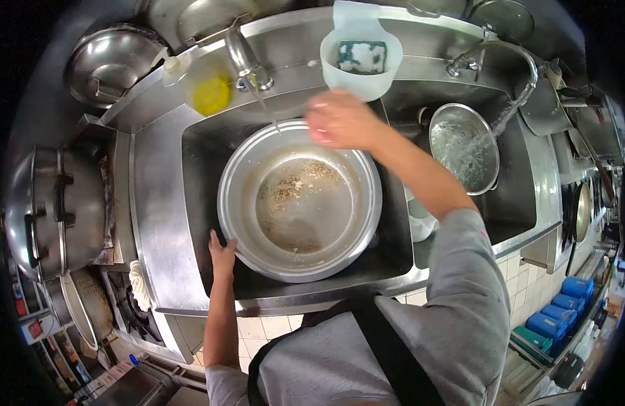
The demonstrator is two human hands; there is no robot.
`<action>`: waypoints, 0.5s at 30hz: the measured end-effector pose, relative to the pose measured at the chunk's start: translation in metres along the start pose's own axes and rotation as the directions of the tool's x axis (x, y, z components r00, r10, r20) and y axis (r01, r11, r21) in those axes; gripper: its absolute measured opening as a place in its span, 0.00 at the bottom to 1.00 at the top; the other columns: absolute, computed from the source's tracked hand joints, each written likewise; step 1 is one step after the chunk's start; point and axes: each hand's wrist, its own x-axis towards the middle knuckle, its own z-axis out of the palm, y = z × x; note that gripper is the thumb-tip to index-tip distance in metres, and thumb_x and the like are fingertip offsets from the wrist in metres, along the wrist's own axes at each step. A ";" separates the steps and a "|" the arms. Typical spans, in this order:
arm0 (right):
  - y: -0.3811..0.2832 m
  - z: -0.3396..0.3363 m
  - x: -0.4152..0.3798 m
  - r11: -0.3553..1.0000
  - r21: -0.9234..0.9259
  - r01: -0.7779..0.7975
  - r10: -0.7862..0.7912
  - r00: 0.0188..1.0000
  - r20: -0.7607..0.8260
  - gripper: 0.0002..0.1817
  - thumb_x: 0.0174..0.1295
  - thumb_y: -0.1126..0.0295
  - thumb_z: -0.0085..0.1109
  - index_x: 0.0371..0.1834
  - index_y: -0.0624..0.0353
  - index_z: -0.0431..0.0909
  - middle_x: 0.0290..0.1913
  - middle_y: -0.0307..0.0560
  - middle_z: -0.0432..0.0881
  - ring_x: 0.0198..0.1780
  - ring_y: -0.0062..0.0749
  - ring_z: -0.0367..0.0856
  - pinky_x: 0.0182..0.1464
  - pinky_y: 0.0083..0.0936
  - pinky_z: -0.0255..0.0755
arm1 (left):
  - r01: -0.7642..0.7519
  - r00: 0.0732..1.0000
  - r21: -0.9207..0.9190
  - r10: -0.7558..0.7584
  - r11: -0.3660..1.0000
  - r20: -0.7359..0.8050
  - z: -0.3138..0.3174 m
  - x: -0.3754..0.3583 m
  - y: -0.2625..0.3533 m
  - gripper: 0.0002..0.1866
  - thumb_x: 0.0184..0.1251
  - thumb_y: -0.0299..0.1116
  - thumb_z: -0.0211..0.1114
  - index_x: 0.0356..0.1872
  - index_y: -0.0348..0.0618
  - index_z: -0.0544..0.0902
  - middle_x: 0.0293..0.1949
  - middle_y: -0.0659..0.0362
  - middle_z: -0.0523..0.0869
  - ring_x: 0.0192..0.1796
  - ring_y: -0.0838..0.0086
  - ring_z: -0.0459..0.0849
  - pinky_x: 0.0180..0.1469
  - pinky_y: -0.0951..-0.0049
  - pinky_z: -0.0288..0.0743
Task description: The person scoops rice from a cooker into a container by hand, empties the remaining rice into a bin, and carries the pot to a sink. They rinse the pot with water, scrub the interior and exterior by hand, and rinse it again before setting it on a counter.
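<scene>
A large round metal pot (302,264) sits in the left sink basin, with brown and pale bits scattered over its wet bottom. My left hand (222,257) is at the pot's near-left side, fingers apart and the thumb against the outer rim. Above the far rim is my right hand (339,120), smeared by motion; its fingers cannot be made out clearly. Water runs in a thin stream from the left faucet (242,57) into the pot.
A white holder (358,82) with a green-and-white sponge (362,57) hangs at the back. In the right basin, water pours from a curved faucet (531,68) into a metal bowl (490,169). A yellow-bottomed container (212,96) stands behind the left basin. A big lidded pot (82,216) is left.
</scene>
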 end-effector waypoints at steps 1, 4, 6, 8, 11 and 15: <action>0.012 -0.015 -0.030 1.000 0.011 0.023 -0.021 0.992 -0.128 0.04 0.46 0.66 0.59 0.22 0.53 0.75 0.30 0.41 0.77 0.36 0.37 0.78 0.41 0.37 0.72 | -0.334 0.895 0.293 0.399 0.896 -0.197 0.005 0.008 -0.002 0.28 0.56 0.34 0.61 0.61 0.42 0.68 0.53 0.47 0.75 0.59 0.55 0.70 0.58 0.62 0.66; 0.060 -0.048 -0.078 0.632 -0.323 -0.705 0.706 0.695 -0.135 0.05 0.53 0.67 0.54 0.29 0.54 0.77 0.30 0.47 0.79 0.37 0.46 0.79 0.42 0.43 0.73 | -0.501 0.865 0.189 0.497 0.845 0.070 0.028 0.022 0.096 0.23 0.56 0.33 0.62 0.55 0.38 0.76 0.56 0.41 0.73 0.63 0.54 0.68 0.65 0.64 0.60; 0.146 -0.029 -0.114 0.685 -0.368 -0.629 0.625 0.767 -0.147 0.12 0.55 0.71 0.48 0.40 0.61 0.77 0.46 0.60 0.77 0.48 0.55 0.76 0.49 0.44 0.72 | -0.295 0.882 -0.229 0.356 0.928 0.308 0.063 0.030 0.187 0.21 0.63 0.40 0.58 0.52 0.36 0.77 0.50 0.47 0.81 0.56 0.64 0.76 0.62 0.69 0.62; 0.171 -0.007 -0.117 0.653 -0.490 -0.578 0.691 0.720 0.072 0.17 0.54 0.72 0.50 0.49 0.60 0.73 0.54 0.56 0.74 0.55 0.55 0.70 0.55 0.42 0.69 | -0.092 0.902 -0.419 0.254 0.903 0.350 0.096 0.050 0.232 0.24 0.65 0.43 0.57 0.55 0.34 0.75 0.56 0.50 0.76 0.60 0.63 0.70 0.60 0.63 0.62; 0.178 0.004 -0.118 0.700 -0.469 -0.538 0.680 0.702 0.210 0.16 0.51 0.71 0.52 0.43 0.65 0.75 0.49 0.61 0.75 0.51 0.57 0.73 0.52 0.43 0.70 | 0.078 0.898 -0.676 0.244 0.733 0.367 0.124 0.077 0.263 0.25 0.62 0.38 0.60 0.60 0.42 0.72 0.61 0.55 0.70 0.63 0.60 0.65 0.59 0.58 0.62; 0.171 0.000 -0.139 0.721 -0.496 -0.484 0.581 0.812 0.053 0.17 0.53 0.67 0.56 0.46 0.58 0.74 0.51 0.53 0.76 0.52 0.53 0.73 0.53 0.42 0.70 | 0.092 0.896 -0.802 0.303 0.591 0.326 0.140 0.096 0.274 0.10 0.64 0.32 0.58 0.40 0.35 0.78 0.35 0.53 0.81 0.36 0.68 0.81 0.41 0.75 0.76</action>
